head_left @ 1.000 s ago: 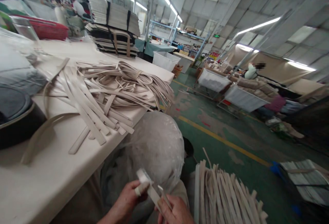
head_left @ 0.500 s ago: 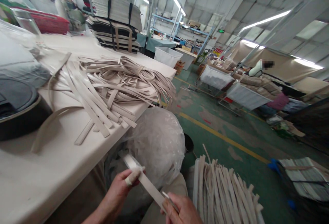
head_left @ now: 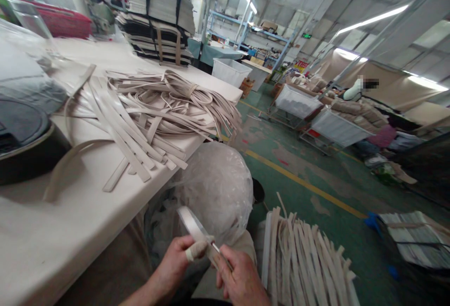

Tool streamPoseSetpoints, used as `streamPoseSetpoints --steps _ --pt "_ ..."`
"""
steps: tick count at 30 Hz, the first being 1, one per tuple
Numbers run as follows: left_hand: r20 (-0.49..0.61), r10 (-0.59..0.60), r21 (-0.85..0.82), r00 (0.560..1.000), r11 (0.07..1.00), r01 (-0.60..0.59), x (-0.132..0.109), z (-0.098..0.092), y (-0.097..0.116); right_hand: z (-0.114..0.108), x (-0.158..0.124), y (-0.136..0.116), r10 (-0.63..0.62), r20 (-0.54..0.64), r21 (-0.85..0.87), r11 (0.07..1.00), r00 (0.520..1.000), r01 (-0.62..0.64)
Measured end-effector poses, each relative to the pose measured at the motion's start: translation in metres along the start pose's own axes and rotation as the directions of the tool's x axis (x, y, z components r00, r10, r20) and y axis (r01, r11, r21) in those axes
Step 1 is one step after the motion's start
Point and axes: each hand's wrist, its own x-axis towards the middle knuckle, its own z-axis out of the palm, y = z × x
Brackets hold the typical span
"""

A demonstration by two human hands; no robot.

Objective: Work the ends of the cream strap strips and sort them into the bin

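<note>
A pale beige strap (head_left: pixel 192 223) runs between my hands above my lap, its far part curving up and away. My left hand (head_left: pixel 177 257) pinches it with the thumb and fingers; a light wrap covers the thumb. Close beside, my right hand (head_left: pixel 242 273) is closed around the strap's near part. A thin pale edge or rod shows by the right fingers; I cannot make out what it is. Beyond the hands lies a clear plastic bag (head_left: pixel 218 184). To the right, a white bin (head_left: pixel 266 250) holds many similar straps (head_left: pixel 302 254) standing on end.
A cloth-covered table (head_left: pixel 87 217) on the left bears a heap of loose and bundled straps (head_left: pixel 158 109), a round black container (head_left: pixel 28 142) and tied stacks of flat pieces (head_left: pixel 158 20). A strapped stack (head_left: pixel 415 235) stands on the floor at right. White carts (head_left: pixel 295 104) are farther back.
My hands have come together along the strap: the right has moved up and the left slightly down and right. The strap's far part now bends more. The view has shifted slightly.
</note>
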Motion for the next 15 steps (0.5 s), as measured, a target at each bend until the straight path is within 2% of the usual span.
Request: streamPoseSetpoints --steps 1,2,3,6,8,12,15 --pt "0.066 -0.002 0.007 0.998 1.0 0.002 -0.001 0.004 -0.002 0.002 0.002 -0.004 -0.022 -0.013 0.014 1.0 1.0 0.022" --pt "0.088 -0.005 0.01 0.996 1.0 0.004 -0.001 0.005 -0.003 0.002 0.004 -0.008 -0.037 -0.018 0.027 0.999 0.999 0.038" --pt "0.058 -0.01 0.009 0.998 1.0 0.01 -0.001 0.004 -0.004 0.002 0.004 -0.009 -0.043 -0.005 0.035 0.998 0.999 0.043" --pt "-0.178 -0.024 0.01 0.984 1.0 0.026 0.004 -0.01 -0.002 -0.002 0.001 0.002 -0.027 0.072 0.039 0.999 0.997 0.024" --pt "-0.244 -0.031 -0.004 0.969 1.0 0.031 0.008 -0.02 -0.002 -0.003 -0.004 0.017 0.014 0.104 0.045 0.999 0.995 -0.019" --pt "-0.191 -0.059 -0.005 0.98 0.998 0.059 0.013 -0.022 -0.01 0.002 -0.006 0.041 0.092 0.09 0.041 0.994 0.992 -0.096" --pt "-0.162 -0.053 0.033 0.985 0.998 0.06 0.015 -0.019 -0.018 0.004 -0.007 0.051 0.074 0.044 0.031 0.997 0.996 -0.075"
